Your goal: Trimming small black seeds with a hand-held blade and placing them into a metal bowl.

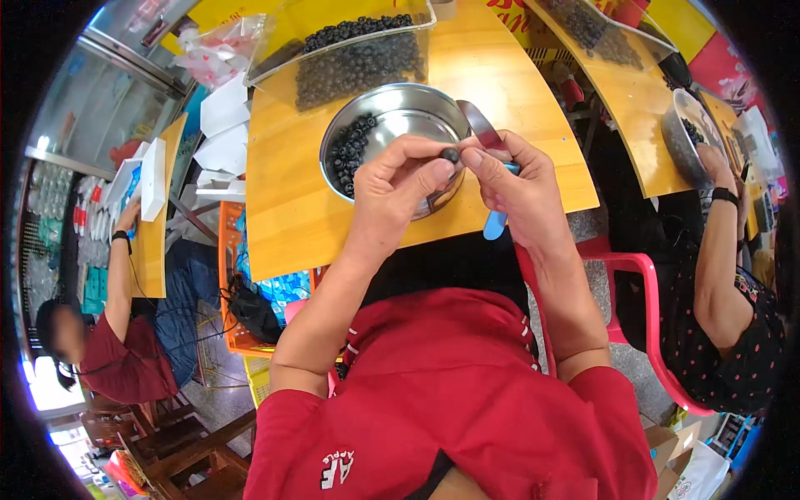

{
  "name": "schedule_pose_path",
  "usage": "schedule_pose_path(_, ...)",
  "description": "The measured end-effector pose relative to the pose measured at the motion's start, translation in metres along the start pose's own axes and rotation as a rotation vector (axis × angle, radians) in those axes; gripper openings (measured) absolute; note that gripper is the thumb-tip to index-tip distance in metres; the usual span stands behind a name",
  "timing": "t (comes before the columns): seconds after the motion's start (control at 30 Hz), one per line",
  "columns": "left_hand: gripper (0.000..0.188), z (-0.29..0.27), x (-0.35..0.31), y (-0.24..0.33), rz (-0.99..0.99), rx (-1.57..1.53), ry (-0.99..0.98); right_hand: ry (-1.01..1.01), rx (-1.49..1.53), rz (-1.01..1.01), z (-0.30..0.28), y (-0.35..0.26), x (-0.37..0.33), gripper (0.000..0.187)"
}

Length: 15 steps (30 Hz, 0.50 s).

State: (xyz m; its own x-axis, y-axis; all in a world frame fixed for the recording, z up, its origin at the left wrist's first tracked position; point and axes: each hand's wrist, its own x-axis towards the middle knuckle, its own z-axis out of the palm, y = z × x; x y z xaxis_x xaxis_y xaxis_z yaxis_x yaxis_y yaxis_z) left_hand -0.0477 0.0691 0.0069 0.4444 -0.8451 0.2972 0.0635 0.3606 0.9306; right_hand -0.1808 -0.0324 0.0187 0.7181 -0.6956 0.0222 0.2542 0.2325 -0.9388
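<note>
My left hand pinches a small dark round piece, like a berry or a nut, between thumb and fingertips. Closed around a blue-handled knife, my right hand has its fingertips close against the same piece. The knife's blade points up and away from me, reddish with reflected light. Both hands are over the near right side of a shiny metal bowl. Many similar dark round pieces lie along the bowl's left side. My hands hide part of its near rim.
Beyond the bowl, a clear plastic bin full of dark pieces stands on the wooden table. An orange crate sits below left. A person in red works at left; another person's hand reaches into a bowl at right, near a pink chair.
</note>
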Motion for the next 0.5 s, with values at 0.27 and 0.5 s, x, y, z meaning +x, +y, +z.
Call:
schedule_pose_path(0.27, 0.032, -0.089, 0.102, 0.045, 0.136, 0.260, 0.301, 0.028, 0.011, -0.007, -0.003, 0.004, 0.006, 0.022)
schedule_pose_path(0.5, 0.029, -0.119, 0.124, 0.069, 0.238, 0.707, 0.203, 0.035, -0.021, 0.037, -0.004, 0.000, 0.007, 0.026)
